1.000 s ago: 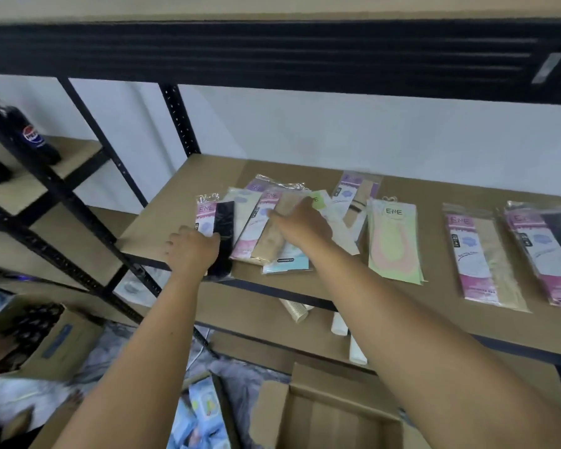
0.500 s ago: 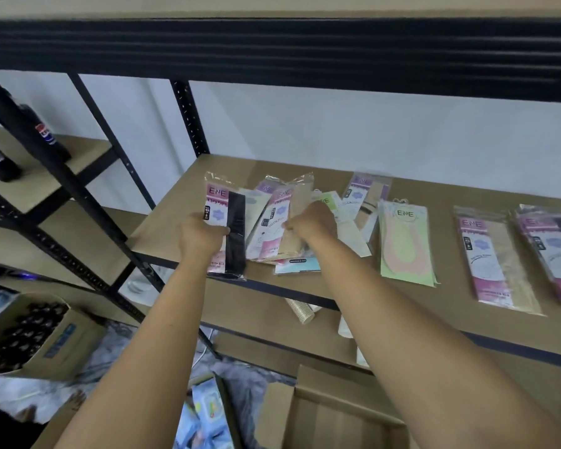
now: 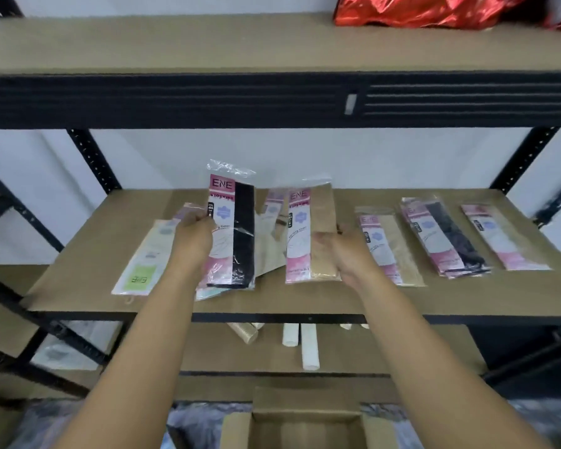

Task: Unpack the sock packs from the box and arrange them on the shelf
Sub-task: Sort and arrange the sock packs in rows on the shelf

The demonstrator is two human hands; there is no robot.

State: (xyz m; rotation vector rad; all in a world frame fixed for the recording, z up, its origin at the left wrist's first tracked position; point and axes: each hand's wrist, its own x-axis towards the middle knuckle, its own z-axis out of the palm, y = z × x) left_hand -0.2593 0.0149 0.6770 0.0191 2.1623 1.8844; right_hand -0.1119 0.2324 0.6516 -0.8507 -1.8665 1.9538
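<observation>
My left hand (image 3: 193, 238) holds a pink-and-black sock pack (image 3: 232, 231) upright above the brown shelf board (image 3: 94, 254). My right hand (image 3: 347, 254) grips a pink-and-beige sock pack (image 3: 308, 234), lifted beside it. A pale pack with a green label (image 3: 144, 260) lies flat at the left. More loose packs (image 3: 269, 228) lie behind the two held ones. To the right lie a pink-beige pack (image 3: 399, 254), a stack of pink-black packs (image 3: 447, 238) and a pink pack (image 3: 502, 238). The open cardboard box (image 3: 305, 429) sits below, at the bottom edge.
An upper shelf (image 3: 208, 43) with a black beam hangs close above, with red foil bags (image 3: 418, 8) on it. Black uprights (image 3: 91, 160) stand at both sides. On the lower shelf lie white and gold rolls (image 3: 308, 348). Plastic wrapping covers the floor around the box.
Both hands have lifted their packs off the pile and raised them upright. The view has swung right and up, now showing the upper shelf and more packs at the right.
</observation>
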